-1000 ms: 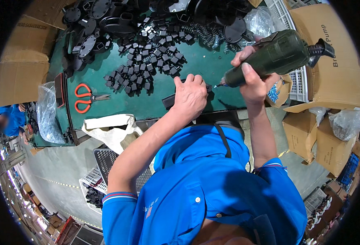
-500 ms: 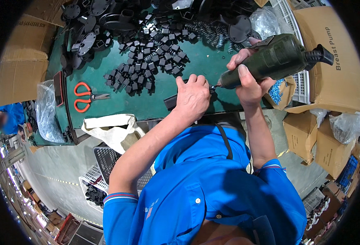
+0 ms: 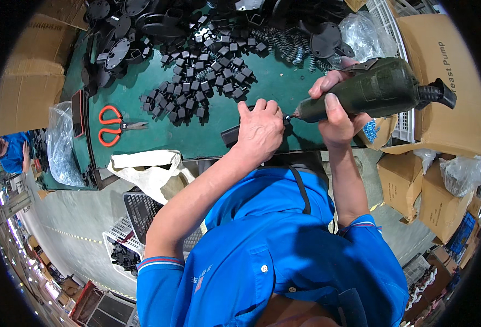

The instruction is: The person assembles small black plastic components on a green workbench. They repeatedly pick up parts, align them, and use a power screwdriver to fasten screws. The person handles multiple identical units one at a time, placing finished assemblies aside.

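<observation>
Near the table's front edge, my left hand [image 3: 260, 131] is closed over a black plastic part [image 3: 230, 136], whose blocky end sticks out to the left; the rest is hidden under the palm. My right hand [image 3: 338, 117] grips a dark green electric screwdriver [image 3: 377, 87], held almost level with its tip pointing left. That tip meets the black part just beside my left fingertips; whether a screw sits there is too small to tell. Beyond my left hand lies a heap of small black blocks [image 3: 197, 82] with metal pins.
Orange-handled scissors [image 3: 110, 126] lie at the left on the green table [image 3: 137, 98]. Coil springs [image 3: 289, 46] and black round-plated parts [image 3: 118, 53] fill the back. Blue screws [image 3: 370, 131] sit in a carton at the right. A white cloth bag [image 3: 148, 161] hangs at the front edge.
The screwdriver and my right hand have shifted slightly right and down in the picture. My left hand keeps its hold on the black part. At the far left, another person comes more into view.
</observation>
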`<state>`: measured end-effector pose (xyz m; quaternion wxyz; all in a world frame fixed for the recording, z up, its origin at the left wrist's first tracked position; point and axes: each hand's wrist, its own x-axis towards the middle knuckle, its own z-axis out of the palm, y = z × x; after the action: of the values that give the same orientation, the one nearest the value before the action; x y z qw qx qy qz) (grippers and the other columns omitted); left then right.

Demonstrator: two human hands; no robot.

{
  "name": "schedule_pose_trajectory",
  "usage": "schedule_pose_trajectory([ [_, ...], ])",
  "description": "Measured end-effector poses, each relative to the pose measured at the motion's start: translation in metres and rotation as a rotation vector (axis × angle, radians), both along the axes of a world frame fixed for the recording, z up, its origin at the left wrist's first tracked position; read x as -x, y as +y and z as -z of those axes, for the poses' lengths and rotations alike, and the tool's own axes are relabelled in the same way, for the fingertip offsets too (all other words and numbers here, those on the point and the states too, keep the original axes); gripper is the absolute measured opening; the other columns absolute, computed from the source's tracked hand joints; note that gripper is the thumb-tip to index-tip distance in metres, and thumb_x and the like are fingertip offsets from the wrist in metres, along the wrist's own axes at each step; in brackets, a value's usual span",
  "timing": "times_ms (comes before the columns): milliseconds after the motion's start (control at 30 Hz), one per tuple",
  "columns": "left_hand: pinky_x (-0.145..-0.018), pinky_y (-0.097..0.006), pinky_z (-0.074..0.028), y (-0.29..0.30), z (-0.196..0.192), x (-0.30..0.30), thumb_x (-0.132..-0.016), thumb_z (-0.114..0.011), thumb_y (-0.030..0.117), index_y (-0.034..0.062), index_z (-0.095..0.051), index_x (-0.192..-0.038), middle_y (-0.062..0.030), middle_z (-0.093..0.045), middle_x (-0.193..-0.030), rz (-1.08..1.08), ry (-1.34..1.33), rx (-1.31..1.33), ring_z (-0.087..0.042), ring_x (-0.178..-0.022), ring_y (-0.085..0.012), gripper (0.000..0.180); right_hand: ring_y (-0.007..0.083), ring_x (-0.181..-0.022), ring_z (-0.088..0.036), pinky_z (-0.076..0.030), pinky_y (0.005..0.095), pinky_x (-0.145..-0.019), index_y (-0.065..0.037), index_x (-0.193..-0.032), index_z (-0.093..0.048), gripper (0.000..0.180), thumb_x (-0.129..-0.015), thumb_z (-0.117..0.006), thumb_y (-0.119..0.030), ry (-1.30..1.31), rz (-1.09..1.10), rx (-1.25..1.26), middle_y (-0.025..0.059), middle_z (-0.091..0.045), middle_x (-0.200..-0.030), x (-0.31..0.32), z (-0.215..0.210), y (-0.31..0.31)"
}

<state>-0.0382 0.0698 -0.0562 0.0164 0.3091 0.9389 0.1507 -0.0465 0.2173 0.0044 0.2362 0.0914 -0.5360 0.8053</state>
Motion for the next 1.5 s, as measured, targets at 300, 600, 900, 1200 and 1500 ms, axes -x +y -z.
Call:
schedule_pose_trajectory([
  [300, -0.08, -0.048, -0.038, 0.0, -0.003, 0.001, -0.075, -0.073, 0.025, 0.0077, -0.066, -0.093, -0.0047, -0.056, -0.094, 0.003, -0.047, 0.071, -0.054, -0.096, -0.0236, 0.026, 0.0192, -0.081, -0.061, -0.054, 0.0361, -0.076, 0.005, -0.137, -0.033, 0.066, -0.077, -0.059, 0.013, 0.022, -0.014, -0.066, 0.0107, -0.057, -0.095, 0.001, 0.005, 0.001],
  [600, -0.08, -0.049, -0.035, 0.0, 0.0, 0.0, -0.077, -0.063, 0.018, 0.0069, -0.068, -0.086, -0.0055, -0.057, -0.09, -0.005, -0.011, -0.017, -0.055, -0.093, -0.0234, 0.015, 0.0182, -0.076, -0.054, -0.051, 0.0362, -0.072, 0.001, -0.131, -0.039, 0.06, -0.076, -0.061, -0.007, -0.055, -0.148, -0.118, 0.0085, -0.052, -0.089, -0.008, 0.004, -0.004],
  [900, -0.081, -0.049, -0.036, -0.001, -0.001, -0.001, -0.078, -0.067, 0.023, 0.008, -0.068, -0.088, -0.0047, -0.058, -0.092, 0.005, -0.012, 0.01, -0.055, -0.096, -0.0229, 0.018, 0.0153, -0.078, -0.058, -0.049, 0.0317, -0.075, 0.008, -0.136, -0.041, 0.067, -0.072, -0.058, 0.001, -0.088, -0.425, -0.063, 0.0052, -0.058, -0.084, 0.001, 0.001, 0.01],
  [1200, -0.091, -0.053, -0.038, -0.014, -0.023, -0.001, -0.073, -0.076, 0.026, 0.0076, -0.065, -0.098, -0.0068, -0.059, -0.096, 0.031, -0.029, 0.032, -0.056, -0.098, -0.026, 0.032, 0.0214, -0.081, -0.063, -0.051, 0.033, -0.072, 0.003, -0.126, -0.053, 0.058, -0.075, -0.072, -0.018, -0.688, -0.046, -0.616, 0.0126, -0.064, -0.088, -0.019, -0.044, 0.06],
  [1500, -0.079, -0.045, -0.046, -0.18, -0.1, -0.088, -0.075, -0.071, 0.021, 0.0056, -0.067, -0.101, -0.0143, -0.064, -0.093, -0.441, -0.255, 0.301, -0.061, -0.091, -0.0325, 0.03, 0.0357, -0.095, -0.065, -0.051, 0.0451, -0.082, -0.009, -0.129, -0.057, 0.064, -0.073, -0.079, -0.03, -0.591, 0.153, -1.676, 0.0177, -0.066, -0.11, -0.051, 0.019, 0.066],
])
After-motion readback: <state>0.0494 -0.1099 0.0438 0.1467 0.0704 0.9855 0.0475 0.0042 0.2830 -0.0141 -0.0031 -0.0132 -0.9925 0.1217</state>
